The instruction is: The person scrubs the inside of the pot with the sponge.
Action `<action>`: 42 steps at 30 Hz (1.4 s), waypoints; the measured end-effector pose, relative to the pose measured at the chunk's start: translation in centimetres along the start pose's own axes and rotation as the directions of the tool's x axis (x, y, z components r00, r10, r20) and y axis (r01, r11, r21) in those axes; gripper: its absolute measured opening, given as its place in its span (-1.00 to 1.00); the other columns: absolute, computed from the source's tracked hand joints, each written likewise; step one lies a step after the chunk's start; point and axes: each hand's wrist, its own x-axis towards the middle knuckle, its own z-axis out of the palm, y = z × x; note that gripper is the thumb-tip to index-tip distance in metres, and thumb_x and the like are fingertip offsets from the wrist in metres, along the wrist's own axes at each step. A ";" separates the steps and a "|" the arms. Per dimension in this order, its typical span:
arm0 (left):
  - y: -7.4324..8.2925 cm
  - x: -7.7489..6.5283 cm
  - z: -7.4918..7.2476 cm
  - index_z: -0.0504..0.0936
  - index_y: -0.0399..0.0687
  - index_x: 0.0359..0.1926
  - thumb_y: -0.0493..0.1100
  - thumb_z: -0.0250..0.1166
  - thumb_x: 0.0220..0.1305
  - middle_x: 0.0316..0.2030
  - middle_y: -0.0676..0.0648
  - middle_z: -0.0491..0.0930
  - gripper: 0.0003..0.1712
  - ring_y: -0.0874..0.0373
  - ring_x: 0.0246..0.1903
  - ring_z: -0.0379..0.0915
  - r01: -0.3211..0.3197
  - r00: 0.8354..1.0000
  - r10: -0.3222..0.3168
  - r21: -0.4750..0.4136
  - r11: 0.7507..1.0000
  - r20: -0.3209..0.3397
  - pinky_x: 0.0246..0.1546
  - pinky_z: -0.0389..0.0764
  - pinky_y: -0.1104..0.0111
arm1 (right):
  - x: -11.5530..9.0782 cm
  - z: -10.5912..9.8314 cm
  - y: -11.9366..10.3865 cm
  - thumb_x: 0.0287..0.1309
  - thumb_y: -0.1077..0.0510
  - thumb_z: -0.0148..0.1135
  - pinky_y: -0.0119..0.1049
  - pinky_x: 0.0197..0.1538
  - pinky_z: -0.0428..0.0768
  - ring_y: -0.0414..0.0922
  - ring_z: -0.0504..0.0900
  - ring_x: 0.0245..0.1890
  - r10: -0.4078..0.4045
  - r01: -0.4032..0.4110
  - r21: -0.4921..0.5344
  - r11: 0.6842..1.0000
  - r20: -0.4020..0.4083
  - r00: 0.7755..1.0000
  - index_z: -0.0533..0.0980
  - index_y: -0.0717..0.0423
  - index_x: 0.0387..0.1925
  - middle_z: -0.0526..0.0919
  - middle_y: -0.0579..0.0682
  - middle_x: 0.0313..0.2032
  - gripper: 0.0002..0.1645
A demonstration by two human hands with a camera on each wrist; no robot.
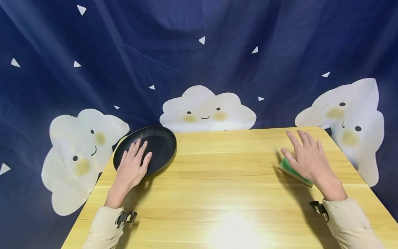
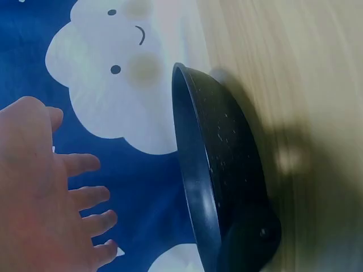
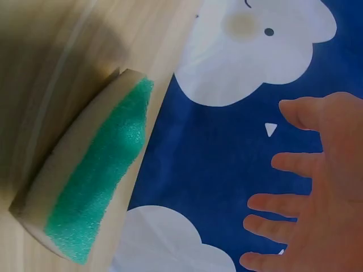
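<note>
A black frying pan (image 1: 161, 145) lies at the table's far left corner, its inside facing up. My left hand (image 1: 132, 169) hovers over it with fingers spread; the left wrist view shows a gap between that hand (image 2: 45, 192) and the pan's rim (image 2: 195, 147). The pan's handle is mostly hidden in the head view. On the right side lies a sponge (image 1: 293, 171) with a green scouring face up and a paler layer below. Above it is my right hand (image 1: 309, 160), fingers extended, apart from the sponge (image 3: 102, 175) in the right wrist view.
The wooden table (image 1: 217, 180) has a bright glare spot near its front. Behind it hangs a dark blue curtain (image 1: 174, 45) printed with white smiling clouds and small triangles. A dark strap device (image 1: 125, 218) sits at the left sleeve, another (image 1: 319, 209) at the right.
</note>
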 end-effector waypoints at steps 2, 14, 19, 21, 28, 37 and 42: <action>-0.3 -0.5 -0.2 0.16 -0.09 0.59 0.25 -0.18 0.63 0.57 -0.30 0.02 -0.25 -0.32 0.54 -0.14 -0.003 1.000 0.003 -0.016 1.000 -0.004 0.45 -0.08 -0.29 | -0.3 0.1 0.1 0.51 -0.18 0.03 0.55 0.29 0.02 0.50 0.08 0.41 -0.006 0.006 -0.001 1.000 -0.016 1.000 0.15 0.15 0.55 0.13 0.53 0.42 -0.20; -1.7 -4.4 -2.4 0.18 -0.18 0.57 0.14 -0.13 0.66 0.52 -0.42 0.08 -0.30 -0.46 0.44 0.01 0.063 0.998 -0.064 -0.109 0.992 -0.001 0.28 0.16 -0.36 | -2.0 1.4 -0.8 0.38 -0.03 0.25 0.53 -0.05 0.34 0.54 0.35 0.17 -0.043 0.053 0.059 0.997 -0.154 0.987 0.27 0.15 0.49 0.31 0.51 0.32 -0.23; -2.4 -6.0 -3.2 0.18 -0.21 0.57 0.09 -0.11 0.67 0.49 -0.45 0.10 -0.33 -0.50 0.40 0.05 0.097 0.995 -0.095 -0.192 0.977 0.016 0.21 0.19 -0.40 | -2.3 2.2 -2.4 0.35 0.00 0.30 0.49 0.01 0.36 0.50 0.39 0.17 -0.051 0.083 0.157 0.984 -0.197 0.979 0.32 0.15 0.46 0.37 0.45 0.31 -0.25; -2.8 -6.5 -3.4 0.19 -0.24 0.55 0.06 -0.09 0.67 0.46 -0.47 0.14 -0.34 -0.51 0.39 0.07 0.096 0.995 -0.096 -0.225 0.970 0.011 0.21 0.20 -0.39 | -2.4 2.7 -3.0 0.34 0.03 0.32 0.46 0.06 0.36 0.48 0.40 0.17 -0.061 0.103 0.195 0.975 -0.212 0.975 0.33 0.17 0.45 0.39 0.43 0.29 -0.25; -3.9 -8.2 -3.2 0.27 -0.37 0.47 0.02 -0.10 0.67 0.33 -0.49 0.31 -0.38 -0.43 0.26 0.26 0.136 0.990 -0.141 -0.270 0.953 0.003 0.11 0.33 -0.27 | -2.7 4.2 -6.1 0.27 0.09 0.39 0.35 0.15 0.42 0.34 0.44 0.23 -0.076 0.143 0.292 0.946 -0.232 0.970 0.35 0.19 0.44 0.45 0.33 0.28 -0.23; -5.3 -9.9 -2.7 0.23 -0.39 0.48 0.13 -0.25 0.68 0.33 -0.50 0.36 -0.28 -0.49 0.22 0.37 0.344 0.935 -0.289 -0.318 0.884 0.206 0.10 0.47 -0.21 | -3.0 6.0 -10.2 0.38 -0.04 0.32 0.31 0.13 0.52 0.19 0.49 0.22 0.011 0.041 0.493 0.869 -0.102 0.995 0.28 0.09 0.48 0.44 0.19 0.33 -0.23; -6.0 -10.4 -2.1 0.13 -0.47 0.49 0.17 -0.33 0.68 0.34 -0.54 0.33 -0.20 -0.46 0.32 0.29 0.450 0.885 -0.316 -0.449 0.772 0.342 0.21 0.48 -0.14 | -3.1 7.0 -13.1 0.36 -0.04 0.35 0.23 0.18 0.55 0.16 0.53 0.21 0.020 -0.010 0.635 0.772 -0.008 1.000 0.30 0.07 0.46 0.47 0.13 0.33 -0.24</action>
